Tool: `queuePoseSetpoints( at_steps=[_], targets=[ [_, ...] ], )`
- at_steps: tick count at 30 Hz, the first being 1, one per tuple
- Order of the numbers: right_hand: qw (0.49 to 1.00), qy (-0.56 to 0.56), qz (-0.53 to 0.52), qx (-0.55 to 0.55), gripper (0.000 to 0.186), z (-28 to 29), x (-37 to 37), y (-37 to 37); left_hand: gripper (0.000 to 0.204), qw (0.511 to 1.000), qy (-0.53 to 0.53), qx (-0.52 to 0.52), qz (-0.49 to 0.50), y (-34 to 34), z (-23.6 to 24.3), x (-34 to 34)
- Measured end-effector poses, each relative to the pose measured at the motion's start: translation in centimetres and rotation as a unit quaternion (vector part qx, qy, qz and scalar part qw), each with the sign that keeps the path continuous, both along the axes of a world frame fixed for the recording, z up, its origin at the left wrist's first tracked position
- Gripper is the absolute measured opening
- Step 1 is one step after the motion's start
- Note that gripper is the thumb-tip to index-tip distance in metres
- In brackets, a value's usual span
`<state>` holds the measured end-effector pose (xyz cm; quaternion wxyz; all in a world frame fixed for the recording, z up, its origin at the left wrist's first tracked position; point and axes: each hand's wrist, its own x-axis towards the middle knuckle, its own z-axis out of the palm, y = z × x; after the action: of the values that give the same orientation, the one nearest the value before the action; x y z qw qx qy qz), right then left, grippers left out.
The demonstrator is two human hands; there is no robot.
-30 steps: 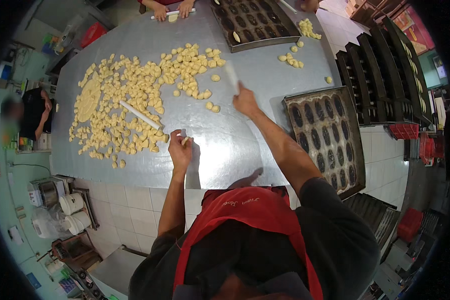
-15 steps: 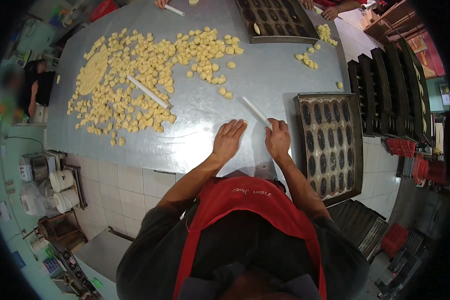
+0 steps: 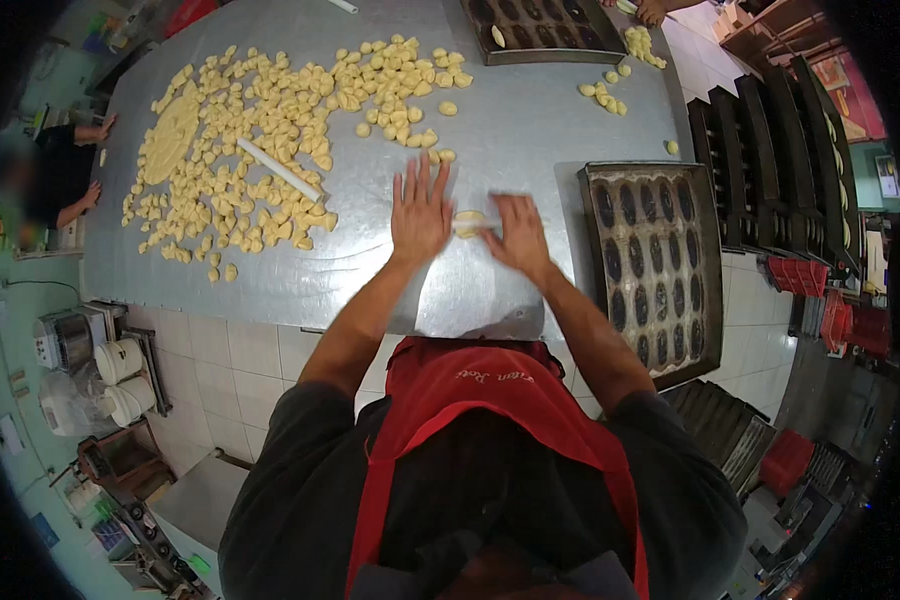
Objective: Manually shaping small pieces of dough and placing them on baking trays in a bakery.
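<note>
A small flattened piece of pale yellow dough [image 3: 468,222] lies on the metal table between my hands. My left hand [image 3: 420,218] is just left of it, palm down and fingers spread, the fingertips close to a few dough balls [image 3: 442,156]. To the right, my right hand [image 3: 516,236] has its fingers stretched out, somewhat blurred, and its thumb reaches toward the flattened dough's near edge; whether it touches is unclear. Many dough balls [image 3: 270,110] cover the table's left half. A white rolling pin [image 3: 278,168] rests on them.
The metal table [image 3: 370,280] has a tray of oval moulds [image 3: 654,270] at its right edge and another mould tray [image 3: 555,57] at the far side. Racked dark trays [image 3: 770,165] stand beyond. One person's hand [image 3: 94,194] is at the left edge; another hand [image 3: 652,10] shows at the far right.
My left hand has moved left and away from me, its fingers spreading. My right hand has shifted left; the rolling pin beside it no longer shows. The person at left now has hands at the table edge.
</note>
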<state>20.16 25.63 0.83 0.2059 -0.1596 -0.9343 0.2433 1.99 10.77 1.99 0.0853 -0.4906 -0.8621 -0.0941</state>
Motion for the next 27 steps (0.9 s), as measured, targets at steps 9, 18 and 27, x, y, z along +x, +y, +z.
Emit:
queuePoseSetpoints(
  at_steps=[9, 18, 27],
  targets=[
    [0.995, -0.064, -0.082, -0.006, 0.038, 0.3, 0.9, -1.1, 0.065, 0.978, -0.167, 0.074, -0.103, -4.2, 0.5, 6.8],
    [0.987, -0.112, 0.084, 0.084, 0.055, -1.4, 5.5, -6.5, 0.065, 0.973, -0.182, 0.04, -0.133, -8.8, -2.4, 10.7],
    [0.995, -0.076, 0.027, 0.056, 0.072, -0.9, -5.3, -7.3, 0.032, 0.938, -0.287, 0.196, -0.008, -10.8, 0.8, 3.5]
  ],
)
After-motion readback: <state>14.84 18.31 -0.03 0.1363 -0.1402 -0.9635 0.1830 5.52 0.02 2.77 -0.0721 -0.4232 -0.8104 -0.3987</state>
